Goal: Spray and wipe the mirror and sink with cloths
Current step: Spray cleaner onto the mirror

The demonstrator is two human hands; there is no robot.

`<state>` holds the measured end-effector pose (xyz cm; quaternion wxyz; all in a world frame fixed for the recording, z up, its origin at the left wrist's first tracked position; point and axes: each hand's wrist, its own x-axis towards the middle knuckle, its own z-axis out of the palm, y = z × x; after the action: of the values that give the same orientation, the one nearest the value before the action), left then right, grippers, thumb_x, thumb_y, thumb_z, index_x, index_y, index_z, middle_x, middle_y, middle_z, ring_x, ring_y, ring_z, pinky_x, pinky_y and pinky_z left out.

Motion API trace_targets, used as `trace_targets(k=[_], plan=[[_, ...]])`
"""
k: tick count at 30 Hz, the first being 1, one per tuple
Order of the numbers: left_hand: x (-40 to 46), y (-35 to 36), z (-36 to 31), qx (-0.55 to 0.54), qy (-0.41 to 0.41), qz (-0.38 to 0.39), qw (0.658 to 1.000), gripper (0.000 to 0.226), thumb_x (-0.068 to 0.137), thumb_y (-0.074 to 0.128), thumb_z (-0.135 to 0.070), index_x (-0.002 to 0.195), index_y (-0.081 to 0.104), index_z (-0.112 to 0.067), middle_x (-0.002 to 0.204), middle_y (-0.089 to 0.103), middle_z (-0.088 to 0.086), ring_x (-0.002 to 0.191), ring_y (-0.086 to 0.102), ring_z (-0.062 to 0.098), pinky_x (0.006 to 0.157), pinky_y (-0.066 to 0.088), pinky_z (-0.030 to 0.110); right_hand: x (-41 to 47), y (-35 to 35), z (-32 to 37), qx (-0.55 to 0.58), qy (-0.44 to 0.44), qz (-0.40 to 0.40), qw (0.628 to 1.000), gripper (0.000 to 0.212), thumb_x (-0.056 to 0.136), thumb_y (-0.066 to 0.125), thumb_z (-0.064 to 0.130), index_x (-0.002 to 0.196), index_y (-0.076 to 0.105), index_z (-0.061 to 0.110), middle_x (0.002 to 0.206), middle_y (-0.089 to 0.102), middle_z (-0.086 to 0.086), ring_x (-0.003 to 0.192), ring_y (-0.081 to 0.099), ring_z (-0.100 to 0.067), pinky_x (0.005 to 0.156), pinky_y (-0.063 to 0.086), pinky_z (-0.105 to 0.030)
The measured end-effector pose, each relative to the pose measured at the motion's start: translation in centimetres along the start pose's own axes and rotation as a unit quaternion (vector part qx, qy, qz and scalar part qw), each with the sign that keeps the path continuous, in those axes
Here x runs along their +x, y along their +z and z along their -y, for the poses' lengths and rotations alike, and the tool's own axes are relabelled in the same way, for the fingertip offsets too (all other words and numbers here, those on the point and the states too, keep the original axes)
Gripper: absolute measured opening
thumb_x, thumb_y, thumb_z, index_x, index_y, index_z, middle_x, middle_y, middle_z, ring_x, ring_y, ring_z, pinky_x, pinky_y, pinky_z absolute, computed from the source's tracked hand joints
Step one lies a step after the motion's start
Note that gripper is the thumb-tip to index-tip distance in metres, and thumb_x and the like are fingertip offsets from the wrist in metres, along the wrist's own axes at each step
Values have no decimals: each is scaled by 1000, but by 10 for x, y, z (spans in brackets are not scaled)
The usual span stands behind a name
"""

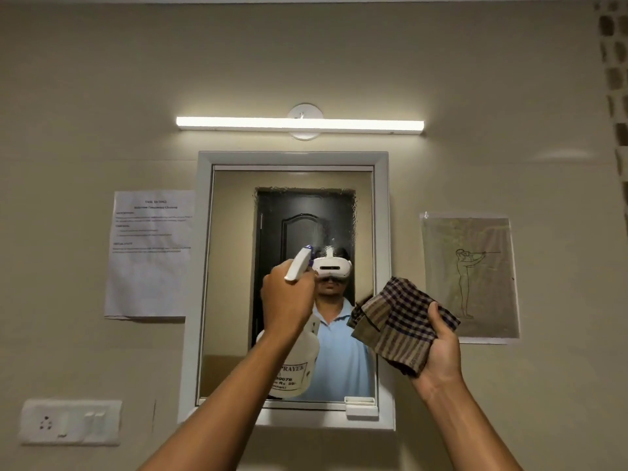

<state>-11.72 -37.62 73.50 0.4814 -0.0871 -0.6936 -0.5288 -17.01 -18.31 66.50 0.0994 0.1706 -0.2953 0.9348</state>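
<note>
- Head view: my left hand (289,300) is raised in front of the mirror (234,266), fingers curled tight round the neck of a spray bottle (295,365).
- The bottle is rounded, translucent white plastic with dark print on its belly; it hangs below my fist, over the lower middle of the glass.
- Its white trigger head (300,263), with a purple-tipped nozzle, sticks up past my knuckles and points at the glass.
- A faint mist and a patch of fine droplets sit on the glass just beyond the nozzle, near the middle of the mirror.
- My right hand (441,348) is held up by the right edge of the frame, thumb and fingers clasping a checked cloth (401,328).
- The cloth is soft woven fabric in brown, beige and dark blue checks, bunched and folded, spilling to the left of my palm over the mirror's lower right part.
- The mirror is a flat upright rectangle in a smooth white frame, on a matte beige wall.
- A long glowing tube light (299,124) runs above its top edge.
- A printed paper sheet (149,253) is stuck to the wall left of the frame; a sheet with a line drawing (470,277) hangs to the right.
- A white switch plate (69,421) sits low on the wall, beyond the mirror's bottom left corner.
</note>
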Motion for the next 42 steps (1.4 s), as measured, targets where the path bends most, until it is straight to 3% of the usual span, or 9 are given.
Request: trace_targets(k=[3,6,11,20,26,29,33,38,42], plan=[[1,-26,7,12,-1,-28,1000,27,93,58,-9,80,52,-32,70,56,-6,68,64,24,66,61,44,0,12,-14,-10,11,-1,1000,52,92,56,46,130,62,12,125,69,-13,111,67,-32,100,50,-52],[6,-55,23,33,-32,-65,997,35,92,58,-9,71,48,-35,68,55,-7,64,61,19,67,59,41,-1,24,-27,-28,16,6,999,46,96,53,46,127,64,13,121,71,-11,106,70,-31,93,55,-48],[10,-103,51,88,-60,-95,990,16,87,57,-11,74,59,-19,70,64,12,62,65,36,59,58,45,-7,40,-48,-36,31,11,999,45,96,52,47,126,65,16,120,71,-11,110,66,-32,91,53,-47],[-10,-136,91,89,-97,-86,988,10,91,58,-10,84,63,-13,68,61,8,60,62,29,59,57,43,-22,52,-80,-41,41,2,998,42,96,52,47,120,67,16,115,72,-10,104,68,-31,96,51,-49],[-27,-122,101,64,-86,-38,993,17,94,56,-11,80,59,-20,67,60,3,61,63,20,44,50,24,-39,48,-82,-52,23,-16,998,42,98,50,47,119,67,14,112,74,-10,96,72,-28,89,54,-46],[-32,-103,98,31,-80,-9,996,14,94,56,-12,86,60,-24,66,60,-1,62,63,19,54,55,32,-47,40,-76,-57,6,-34,998,47,97,50,46,126,65,12,121,71,-13,109,67,-32,96,51,-49],[-41,-69,94,-3,-77,19,997,12,92,55,-24,92,63,-34,80,69,2,71,67,24,64,60,46,-59,29,-61,-50,-5,-47,998,42,100,45,42,118,67,11,114,74,-11,95,73,-26,84,56,-43],[-64,-24,75,-32,-88,80,992,15,87,54,-30,84,65,-21,68,67,6,65,66,31,57,57,53,-68,9,-32,-62,-35,-65,995,43,101,46,40,121,66,8,123,69,-14,111,66,-29,106,44,-49],[-88,3,47,-14,-66,109,992,13,89,59,-13,79,63,-20,64,60,0,60,60,20,51,52,37,-71,-6,-7,-56,-33,-69,995,40,101,47,41,114,68,10,114,73,-12,112,65,-32,108,42,-53]])
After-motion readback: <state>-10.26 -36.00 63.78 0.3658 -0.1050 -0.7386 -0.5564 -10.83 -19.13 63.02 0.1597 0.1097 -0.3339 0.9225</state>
